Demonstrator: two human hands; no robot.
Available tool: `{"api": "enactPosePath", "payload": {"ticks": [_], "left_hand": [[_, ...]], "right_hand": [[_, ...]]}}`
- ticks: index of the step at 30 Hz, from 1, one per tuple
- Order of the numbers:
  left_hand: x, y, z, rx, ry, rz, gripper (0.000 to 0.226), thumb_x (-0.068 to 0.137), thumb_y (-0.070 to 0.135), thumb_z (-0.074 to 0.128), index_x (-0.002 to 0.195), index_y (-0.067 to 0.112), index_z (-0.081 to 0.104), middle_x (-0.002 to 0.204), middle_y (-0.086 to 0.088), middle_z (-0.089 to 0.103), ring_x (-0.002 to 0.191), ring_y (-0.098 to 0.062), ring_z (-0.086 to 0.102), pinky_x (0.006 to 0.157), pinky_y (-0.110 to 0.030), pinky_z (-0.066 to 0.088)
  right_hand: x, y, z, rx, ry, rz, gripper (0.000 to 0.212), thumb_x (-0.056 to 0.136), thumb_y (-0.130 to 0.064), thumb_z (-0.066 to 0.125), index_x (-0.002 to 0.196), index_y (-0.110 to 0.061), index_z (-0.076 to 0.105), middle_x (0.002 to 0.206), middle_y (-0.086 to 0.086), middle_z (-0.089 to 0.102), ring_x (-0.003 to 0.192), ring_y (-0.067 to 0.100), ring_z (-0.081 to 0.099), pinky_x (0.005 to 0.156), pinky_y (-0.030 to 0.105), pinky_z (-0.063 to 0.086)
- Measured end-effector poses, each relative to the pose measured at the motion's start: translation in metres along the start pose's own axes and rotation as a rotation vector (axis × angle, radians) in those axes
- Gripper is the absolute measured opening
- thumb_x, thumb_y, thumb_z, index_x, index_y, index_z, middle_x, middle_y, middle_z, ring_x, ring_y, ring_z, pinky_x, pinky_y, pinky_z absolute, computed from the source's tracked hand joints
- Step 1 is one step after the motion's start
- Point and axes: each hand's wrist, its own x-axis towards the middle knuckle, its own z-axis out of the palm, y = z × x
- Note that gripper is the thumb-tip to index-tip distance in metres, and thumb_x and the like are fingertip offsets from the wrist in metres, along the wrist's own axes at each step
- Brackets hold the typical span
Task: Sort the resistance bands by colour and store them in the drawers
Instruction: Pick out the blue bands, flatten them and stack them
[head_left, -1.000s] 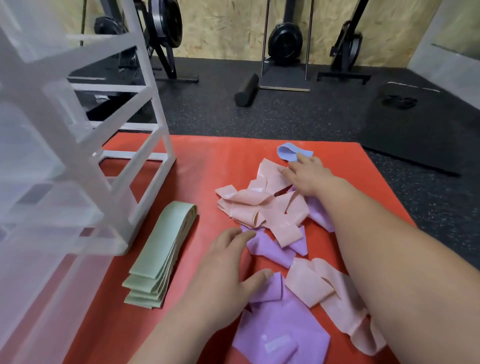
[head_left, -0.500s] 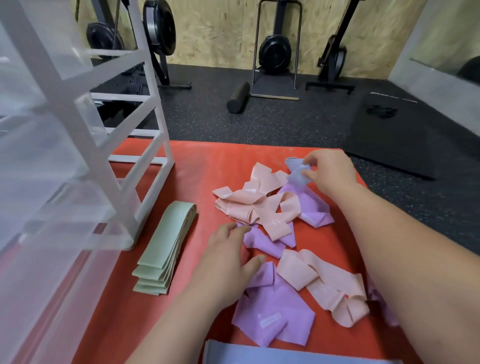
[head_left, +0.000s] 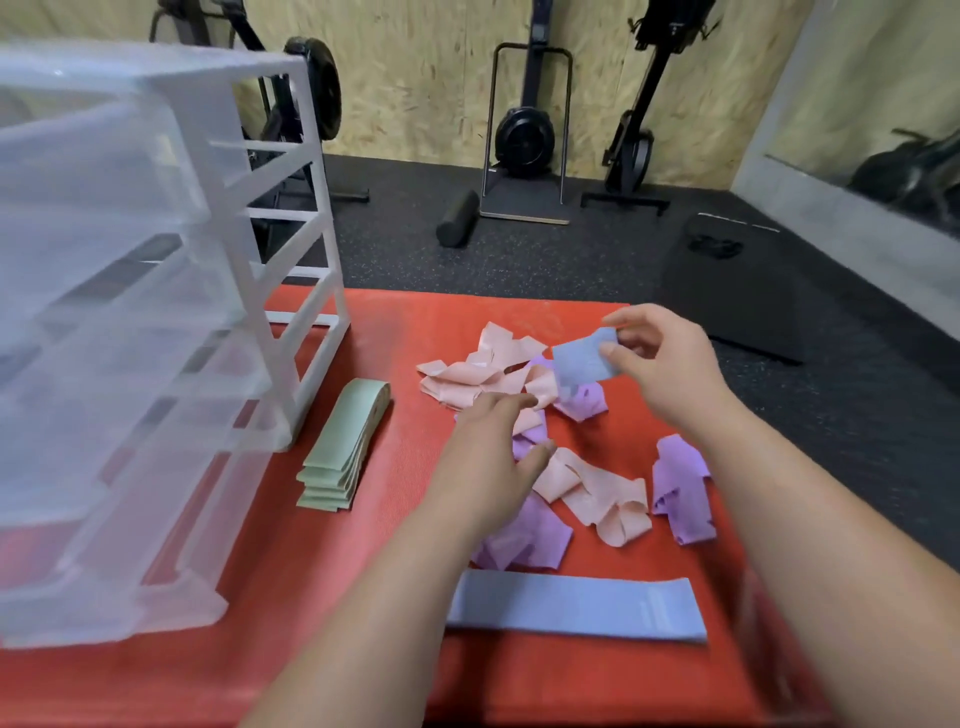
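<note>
Clear drawer unit (head_left: 156, 322) sits far L on red mat (head_left: 374, 660), green band stack (head_left: 343, 447) just R of it. Flat blue band (head_left: 571, 605) lies at near edge btwn the forearms, and pink bands (head_left: 467, 376) + purple bands (head_left: 680, 488) lie in a loose pile around both hands. R hand (head_left: 665, 364) is raised over pile's far side, thumb + fingers pinching a small blue band (head_left: 579, 364); L hand (head_left: 488, 457) is palm down over pile, fingers relaxed, gripping nothing, contact w/ bands can't tell.
</note>
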Motion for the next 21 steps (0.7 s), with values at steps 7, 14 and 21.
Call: {"api": "enactPosePath", "payload": {"ticks": [7,14,21], "left_hand": [[-0.032,0.031,0.004,-0.404,-0.011,-0.147,0.035,0.103,0.032,0.066,0.137,0.025,0.064,0.116,0.011,0.074,0.097,-0.005,0.072,0.09,-0.038,0.06],[-0.051,0.023,0.001,-0.345,-0.021,-0.175,0.011,0.099,0.018,0.07,0.091,0.024,0.067,0.078,0.012,0.07,0.071,-0.016,0.075,0.065,-0.028,0.05],[-0.044,0.01,-0.008,-0.313,-0.058,-0.024,0.016,0.099,0.02,0.071,0.094,0.036,0.072,0.081,0.009,0.074,0.069,-0.016,0.071,0.076,-0.046,0.062]], "right_hand": [[-0.112,-0.012,0.011,0.369,0.081,0.106,0.027,0.091,-0.003,0.077,0.112,-0.019,0.075,0.098,-0.004,0.074,0.088,0.008,0.07,0.083,0.026,0.057],[-0.146,0.015,0.019,0.106,-0.052,0.102,0.03,0.089,-0.011,0.081,0.104,-0.036,0.073,0.091,-0.01,0.073,0.079,0.002,0.068,0.068,0.023,0.058],[-0.138,0.031,0.019,-0.253,-0.243,-0.061,0.021,0.087,-0.04,0.08,0.105,-0.046,0.071,0.1,-0.011,0.058,0.093,0.013,0.06,0.085,0.036,0.051]]}}
